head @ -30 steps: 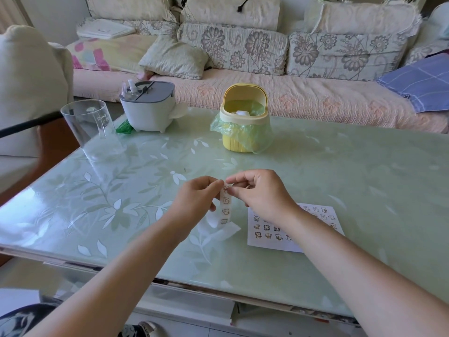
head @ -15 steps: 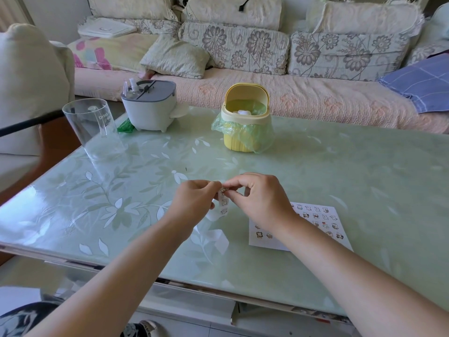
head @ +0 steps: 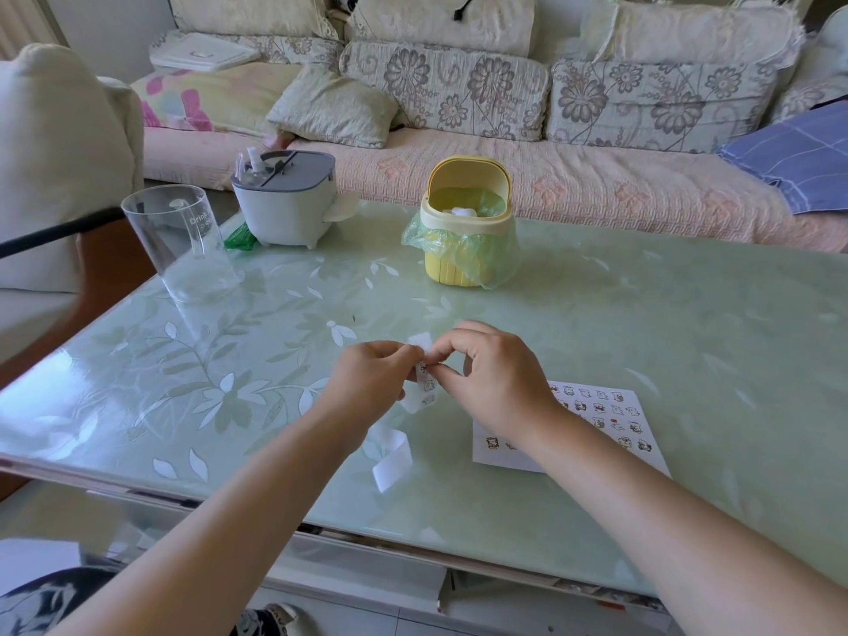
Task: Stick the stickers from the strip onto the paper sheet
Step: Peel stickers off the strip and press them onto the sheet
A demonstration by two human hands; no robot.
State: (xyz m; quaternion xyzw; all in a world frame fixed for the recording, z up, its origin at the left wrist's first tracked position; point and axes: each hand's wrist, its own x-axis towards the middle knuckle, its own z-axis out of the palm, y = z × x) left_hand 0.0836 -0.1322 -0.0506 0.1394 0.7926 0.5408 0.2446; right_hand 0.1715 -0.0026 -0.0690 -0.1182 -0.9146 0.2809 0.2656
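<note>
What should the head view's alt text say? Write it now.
The left hand and right hand pinch a narrow white sticker strip above a pale green glass table, beside a white paper sheet bearing small cartoon stickers. Behind stand a yellow mini bin and a clear plastic cup.

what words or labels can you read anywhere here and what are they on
"Drink": white print near the rim of the clear cup; a smaller line under it is too small to read.
Sticker strip: small cartoon pictures only, no lettering that can be read.
Paper sheet: the same small pictures, no words that can be read.
Nothing else in view carries legible text.
</note>
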